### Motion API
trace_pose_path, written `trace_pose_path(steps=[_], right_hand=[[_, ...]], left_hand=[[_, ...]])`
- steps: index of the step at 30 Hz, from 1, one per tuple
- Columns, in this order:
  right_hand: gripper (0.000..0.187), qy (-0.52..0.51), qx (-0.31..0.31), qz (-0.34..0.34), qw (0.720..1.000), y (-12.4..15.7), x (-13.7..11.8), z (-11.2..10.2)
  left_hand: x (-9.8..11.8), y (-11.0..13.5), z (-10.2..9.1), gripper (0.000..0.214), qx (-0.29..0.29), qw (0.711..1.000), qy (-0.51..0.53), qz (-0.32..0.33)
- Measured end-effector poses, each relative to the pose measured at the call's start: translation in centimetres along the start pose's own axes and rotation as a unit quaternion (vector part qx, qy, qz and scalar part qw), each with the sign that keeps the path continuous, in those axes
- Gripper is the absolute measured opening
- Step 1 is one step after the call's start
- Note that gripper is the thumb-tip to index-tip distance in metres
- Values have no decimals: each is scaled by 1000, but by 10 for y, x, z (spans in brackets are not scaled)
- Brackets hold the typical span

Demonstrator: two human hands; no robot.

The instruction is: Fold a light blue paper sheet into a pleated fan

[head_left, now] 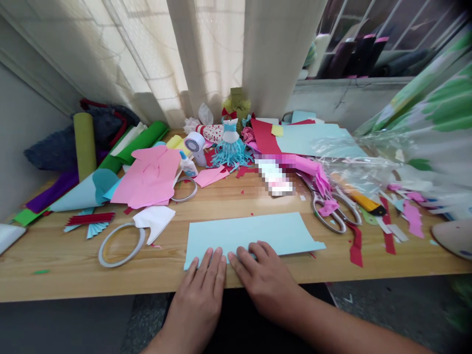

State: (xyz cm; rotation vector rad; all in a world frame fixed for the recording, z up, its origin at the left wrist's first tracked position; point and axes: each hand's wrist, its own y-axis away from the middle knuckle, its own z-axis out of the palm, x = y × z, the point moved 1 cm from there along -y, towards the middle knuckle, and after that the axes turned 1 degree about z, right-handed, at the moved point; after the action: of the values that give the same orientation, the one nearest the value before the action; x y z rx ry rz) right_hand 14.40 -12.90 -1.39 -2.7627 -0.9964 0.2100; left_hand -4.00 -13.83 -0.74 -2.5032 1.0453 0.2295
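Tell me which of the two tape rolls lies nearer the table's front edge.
The larger roll, by the white paper scrap; the smaller roll lies farther back, near the glue bottle.

Left hand (202, 287) and right hand (267, 278) hiding part of blue paper's (245, 233) near edge. Both forearms (342, 317) running off bottom. Bright flat thing (275, 175) blurring into little squares. Glue bottle's (189, 166) words looking too tiny to read. White thing (9, 237) getting cut off at left edge, round beige thing (453, 238) at right.
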Motion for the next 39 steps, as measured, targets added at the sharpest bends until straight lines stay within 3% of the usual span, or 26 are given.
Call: trace_pose_path(steps=[8,13,19,25,29,34,36,39], right_hand=[[45,24,7,36,999,34,20,-1],[59,33,30,78,996,59,36,-6],[67,68,40,163,984,99,57,-11],[69,93,44,196,975,123,70,-13],[61,99,47,171,979,120,75,-18],[25,62,121,164,977,90,71,-28],[23,24,119,106,987,71,64,-29],[27,-11,84,14,996,44,52,-28]], left_hand=[[-26,26,-5,46,-24,999,-26,7],[-39,43,-9,51,-23,1000,-1,-16],[-40,46,-10,75,-17,996,49,-67],[-37,58,-3,78,-31,988,102,-110],[-38,64,1,76,-63,988,95,-102],[-43,61,4,60,-37,992,83,-84],[-45,58,3,53,-18,991,96,-89],[-43,55,-2,42,57,975,163,-139]])
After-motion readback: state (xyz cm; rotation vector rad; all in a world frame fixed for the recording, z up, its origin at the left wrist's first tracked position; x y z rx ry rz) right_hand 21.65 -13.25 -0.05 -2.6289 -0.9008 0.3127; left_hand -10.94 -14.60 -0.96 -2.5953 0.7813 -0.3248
